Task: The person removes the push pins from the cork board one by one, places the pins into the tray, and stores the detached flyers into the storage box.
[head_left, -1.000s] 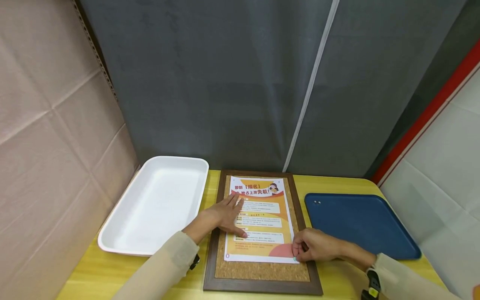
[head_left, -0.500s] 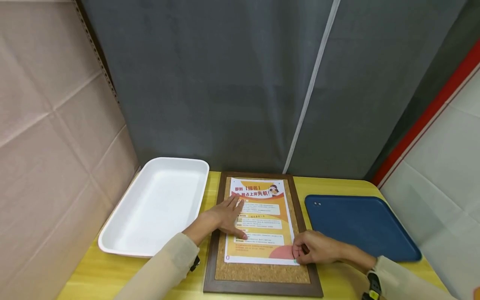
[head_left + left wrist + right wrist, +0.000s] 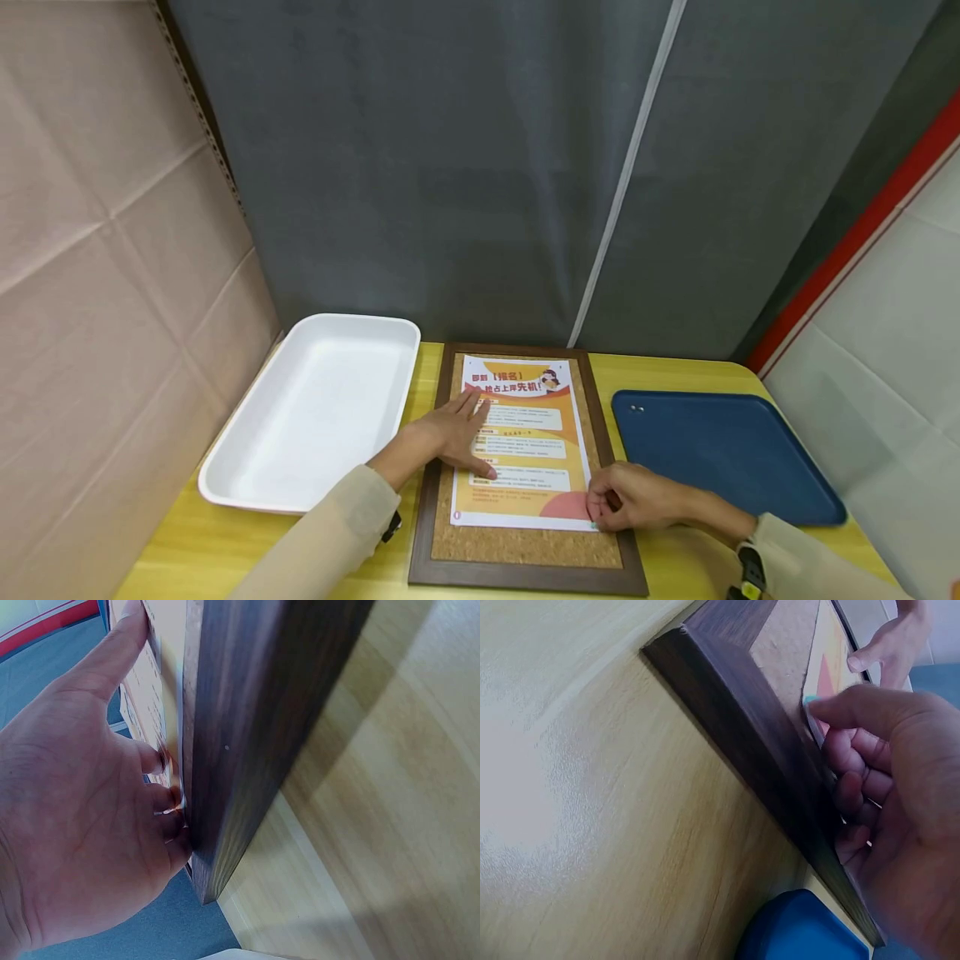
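Note:
A printed orange-and-white poster [image 3: 517, 446] lies on a cork board [image 3: 525, 547] with a dark brown wooden frame [image 3: 525, 577]. My left hand [image 3: 453, 433] rests spread on the poster's left side, its fingers and thumb fairly straight. At the lower right corner my right hand [image 3: 630, 497] has curled fingers. In the right wrist view its thumb tip [image 3: 826, 710] touches the teal patch [image 3: 810, 699] at the poster's corner. Whether a small pin sits under that thumb is hidden. Dark specks show at the poster's top corners, too small to identify.
Left of the board stands a deep white tray [image 3: 307, 412]. A shallow blue tray [image 3: 727, 454] lies on the right, with small shiny metal pieces [image 3: 637, 408] near its upper left corner. The yellow wooden table [image 3: 195, 550] meets a grey curtain [image 3: 420, 167] behind.
Both hands hold the same places on the poster. The view has shifted very slightly; nothing on the table has visibly moved.

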Motion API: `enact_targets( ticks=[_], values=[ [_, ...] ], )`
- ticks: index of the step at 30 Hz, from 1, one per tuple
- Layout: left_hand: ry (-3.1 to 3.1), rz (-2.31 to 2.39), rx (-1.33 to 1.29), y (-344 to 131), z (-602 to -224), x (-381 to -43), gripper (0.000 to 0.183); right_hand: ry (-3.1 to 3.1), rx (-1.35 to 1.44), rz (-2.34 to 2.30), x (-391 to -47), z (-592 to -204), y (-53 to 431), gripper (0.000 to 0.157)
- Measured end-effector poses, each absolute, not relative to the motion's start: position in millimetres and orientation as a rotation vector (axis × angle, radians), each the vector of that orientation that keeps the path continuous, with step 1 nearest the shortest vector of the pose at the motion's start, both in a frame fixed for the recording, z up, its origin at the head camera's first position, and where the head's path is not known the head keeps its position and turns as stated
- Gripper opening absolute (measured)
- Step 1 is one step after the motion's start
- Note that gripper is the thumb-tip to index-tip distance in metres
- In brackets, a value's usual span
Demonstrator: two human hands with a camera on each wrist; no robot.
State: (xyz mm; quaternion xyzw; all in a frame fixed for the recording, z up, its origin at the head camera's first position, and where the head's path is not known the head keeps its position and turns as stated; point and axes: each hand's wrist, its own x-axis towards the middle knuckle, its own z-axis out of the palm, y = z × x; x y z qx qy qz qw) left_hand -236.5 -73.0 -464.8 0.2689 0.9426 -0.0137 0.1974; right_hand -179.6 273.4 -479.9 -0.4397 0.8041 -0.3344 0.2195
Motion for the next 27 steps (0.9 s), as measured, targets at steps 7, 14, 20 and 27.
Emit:
enact_targets(
  ticks=[7,14,20,27],
  values=[
    [2.646,-0.032,0.745,-73.5,-466.1,-237.9,0.128,2.132,-1.216,-1.036,-181.4,-479.1,276.1,0.013],
    [2.639,-0.031,0.753,-72.9,-466.4,-236.9,0.127,2.145,-1.207,-1.059,-183.1,-478.7,278.7,0.010],
    [2.641,-0.021,0.752,-72.5,-466.2,-236.2,0.127,2.138,-1.196,-1.100,-186.8,-478.2,281.1,0.010],
    [2.644,-0.021,0.740,-71.6,-465.1,-235.8,0.126,2.173,-1.206,-1.135,-193.8,-476.6,282.6,0.017]
  ],
)
